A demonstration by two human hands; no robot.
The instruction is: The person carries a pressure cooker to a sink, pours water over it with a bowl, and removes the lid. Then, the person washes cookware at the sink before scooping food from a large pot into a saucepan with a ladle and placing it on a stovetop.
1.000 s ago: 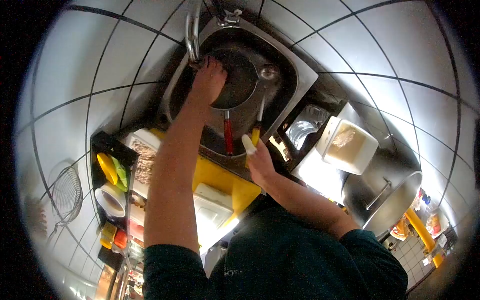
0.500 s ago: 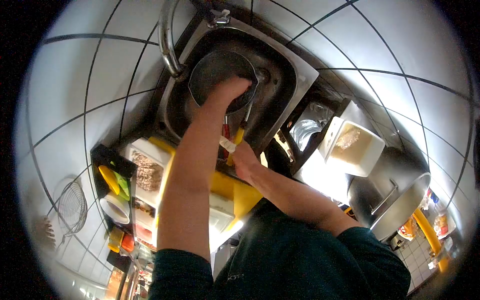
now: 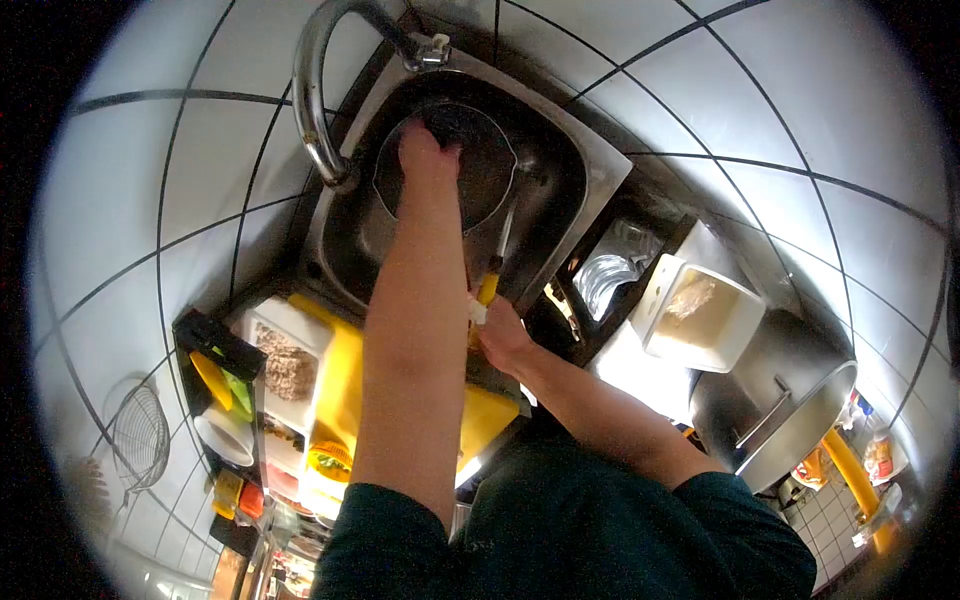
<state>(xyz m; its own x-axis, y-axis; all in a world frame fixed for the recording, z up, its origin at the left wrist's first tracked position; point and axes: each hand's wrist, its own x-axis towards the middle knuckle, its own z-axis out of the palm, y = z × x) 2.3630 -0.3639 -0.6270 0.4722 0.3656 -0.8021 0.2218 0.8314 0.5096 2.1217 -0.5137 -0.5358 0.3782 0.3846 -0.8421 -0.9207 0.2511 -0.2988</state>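
A dark round frying pan (image 3: 484, 198) with a pouring lip lies in a metal sink (image 3: 575, 225). My left hand (image 3: 428, 152) is inside it, fingers bent down against its inner surface; it is blurred, and anything beneath it is hidden. At the near edge of the sink my right hand (image 3: 502, 330) is closed low beside the pan. A white wrapping shows on one of its fingers. The pan's red handle, visible earlier by that hand, is hidden behind my left forearm. A metal tool with a yellow handle (image 3: 488, 289) runs from that hand toward the pan rim.
A curved faucet (image 3: 318, 135) arches over the sink's left side. To the right stand a white tub (image 3: 702, 320) and a large steel pot (image 3: 775, 395). Food containers (image 3: 288, 362) line the left, near a yellow board (image 3: 488, 420). A wire strainer (image 3: 140, 432) hangs on the tiles.
My left hand has swept from the pan's right side to its upper left, and my forearm now covers the red handle. My right hand stays by the yellow handle. The view has tilted slightly.
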